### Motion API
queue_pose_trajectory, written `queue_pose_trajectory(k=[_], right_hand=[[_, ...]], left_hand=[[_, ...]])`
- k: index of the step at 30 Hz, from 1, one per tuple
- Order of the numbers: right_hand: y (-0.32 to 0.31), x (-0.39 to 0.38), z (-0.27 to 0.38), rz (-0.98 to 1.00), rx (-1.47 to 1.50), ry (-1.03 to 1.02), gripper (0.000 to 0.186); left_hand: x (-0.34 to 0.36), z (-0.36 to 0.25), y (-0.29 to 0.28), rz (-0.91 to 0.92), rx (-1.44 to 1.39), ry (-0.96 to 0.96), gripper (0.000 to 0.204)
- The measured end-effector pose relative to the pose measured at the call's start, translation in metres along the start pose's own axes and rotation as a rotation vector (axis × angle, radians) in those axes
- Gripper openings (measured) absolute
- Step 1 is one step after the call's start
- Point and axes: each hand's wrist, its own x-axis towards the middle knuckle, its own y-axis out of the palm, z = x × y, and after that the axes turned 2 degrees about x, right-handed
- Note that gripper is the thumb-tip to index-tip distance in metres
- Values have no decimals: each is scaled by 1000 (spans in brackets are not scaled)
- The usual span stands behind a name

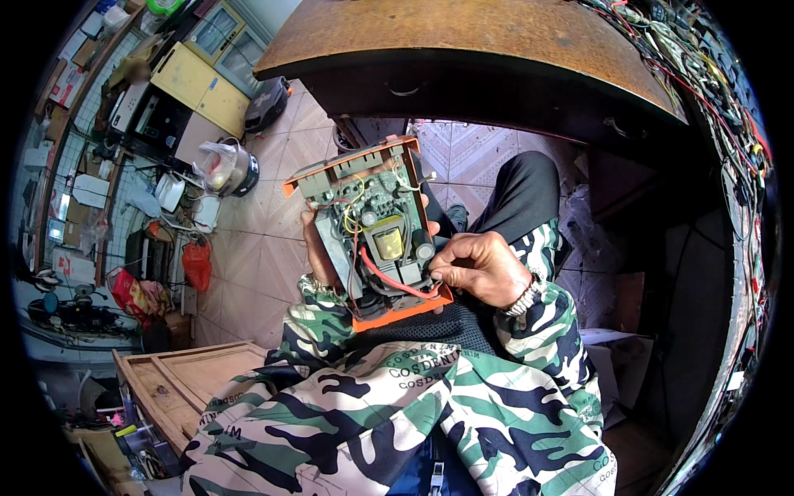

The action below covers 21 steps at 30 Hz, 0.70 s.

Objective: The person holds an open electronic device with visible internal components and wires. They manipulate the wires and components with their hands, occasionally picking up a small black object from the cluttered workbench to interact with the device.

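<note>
An opened electrical unit with orange end panels is held up over my lap, its insides facing me. Inside it sit a circuit board, a yellow-wrapped transformer and a thick red wire that curves to the lower right corner. My left hand wraps around the unit from the left and beneath; its fingertips show at the right edge. At the lower right side of the unit, the fingers of my right hand are pinched together close to the red wire's end. What lies between them is too small to make out.
Beyond the unit stands a wooden desk with dark drawers. A tangle of cables runs down the right side. Left are a bucket with a plastic bag, a red bag and crowded shelves. A wooden drawer lies lower left.
</note>
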Motion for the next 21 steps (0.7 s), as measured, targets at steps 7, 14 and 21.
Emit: queue_pose_trajectory(k=[7, 14, 21], right_hand=[[1, 0, 1, -34, -18, 32, 11], [-2, 8, 8, 36, -58, 99, 10], [-8, 10, 15, 150, -179, 27, 13]], left_hand=[[6, 9, -10, 65, -164, -20, 69], [10, 15, -5, -8, -259, -85, 65], [9, 9, 1, 118, -453, -260, 73]])
